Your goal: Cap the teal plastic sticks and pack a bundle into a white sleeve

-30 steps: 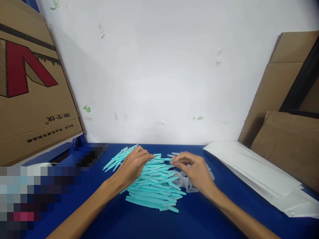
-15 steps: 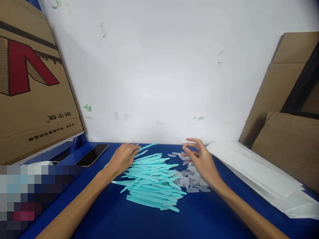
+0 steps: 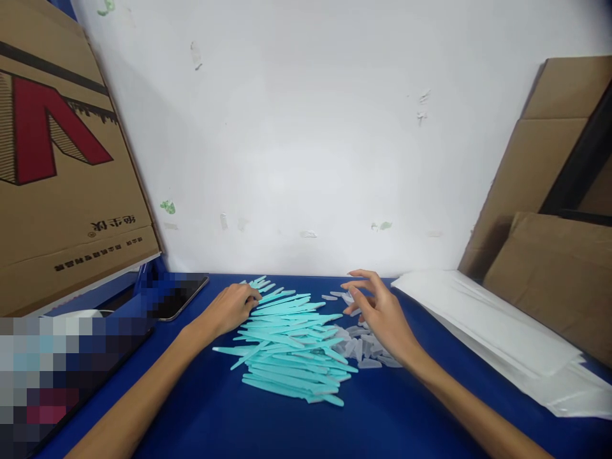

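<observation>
Slim turquoise sticks (image 3: 291,347), shaped like eyebrow razors, lie in a loose pile in the middle of the blue table. At the pile's upper left, my left hand (image 3: 232,306) has its fingers curled down and closed on the end of one stick; the fingertips are partly hidden. Behind it a smaller group of the same sticks (image 3: 259,282) lies fanned out. Over a heap of small translucent plastic caps (image 3: 361,347) hovers my right hand (image 3: 382,312), fingers apart and nothing visible between them. It covers part of the heap.
A phone (image 3: 184,296) lies at the left by a printed cardboard box (image 3: 71,191). On the right are white sheets or bags (image 3: 488,338) and brown cardboard (image 3: 549,274). The white wall (image 3: 306,159) borders the blue table (image 3: 382,421) at the back. A blurred patch hides the lower left.
My left hand has drawn back slightly toward me; the stick that pointed up from its fingers is no longer in them. My right hand has shifted a little left and stays open.
</observation>
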{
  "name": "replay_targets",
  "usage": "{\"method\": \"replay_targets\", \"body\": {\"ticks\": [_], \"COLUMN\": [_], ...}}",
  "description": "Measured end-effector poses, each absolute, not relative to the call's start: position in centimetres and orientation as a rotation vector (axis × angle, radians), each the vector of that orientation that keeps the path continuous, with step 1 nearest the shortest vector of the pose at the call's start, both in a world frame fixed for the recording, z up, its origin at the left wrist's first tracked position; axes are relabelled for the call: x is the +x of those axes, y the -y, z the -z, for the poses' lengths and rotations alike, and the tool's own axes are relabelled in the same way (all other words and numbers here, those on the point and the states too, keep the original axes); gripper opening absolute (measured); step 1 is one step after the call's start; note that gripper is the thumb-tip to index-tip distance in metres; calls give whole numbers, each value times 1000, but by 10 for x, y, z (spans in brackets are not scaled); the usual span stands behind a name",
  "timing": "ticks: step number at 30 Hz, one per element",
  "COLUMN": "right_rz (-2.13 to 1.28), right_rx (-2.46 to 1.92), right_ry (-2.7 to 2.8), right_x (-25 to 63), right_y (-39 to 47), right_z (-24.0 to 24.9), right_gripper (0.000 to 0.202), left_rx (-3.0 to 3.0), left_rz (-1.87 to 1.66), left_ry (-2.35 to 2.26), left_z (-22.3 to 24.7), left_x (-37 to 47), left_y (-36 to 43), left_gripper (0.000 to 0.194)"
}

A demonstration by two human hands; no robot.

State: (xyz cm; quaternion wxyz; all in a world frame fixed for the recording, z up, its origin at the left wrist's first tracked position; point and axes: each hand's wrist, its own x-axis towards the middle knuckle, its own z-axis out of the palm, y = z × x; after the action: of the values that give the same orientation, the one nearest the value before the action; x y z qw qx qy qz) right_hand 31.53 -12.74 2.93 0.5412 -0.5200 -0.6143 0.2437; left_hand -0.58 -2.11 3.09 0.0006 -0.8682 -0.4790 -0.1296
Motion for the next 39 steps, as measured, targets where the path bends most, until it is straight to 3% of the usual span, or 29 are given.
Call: {"method": "replay_targets", "body": {"ticks": [10, 22, 27, 39], "right_rz": [-526, 53, 42, 0], "right_rx": [-1296, -1746, -1739, -1682], "right_ry": [1422, 1950, 2026, 2022], "right_x": [321, 354, 356, 359], "right_y": [122, 107, 106, 103], "right_z": [-28, -13, -7, -5], "right_gripper": [29, 23, 19, 10], "left_rx": [-2635, -2673, -2834, -2844], "left_rz": [281, 361, 455, 433], "left_ry": [1590, 1476, 1311, 1366], "left_z": [-34, -35, -32, -26], "left_x": [-11, 1, 6, 6], "left_y": [20, 28, 29, 27], "left_gripper": [21, 27, 35, 28]}}
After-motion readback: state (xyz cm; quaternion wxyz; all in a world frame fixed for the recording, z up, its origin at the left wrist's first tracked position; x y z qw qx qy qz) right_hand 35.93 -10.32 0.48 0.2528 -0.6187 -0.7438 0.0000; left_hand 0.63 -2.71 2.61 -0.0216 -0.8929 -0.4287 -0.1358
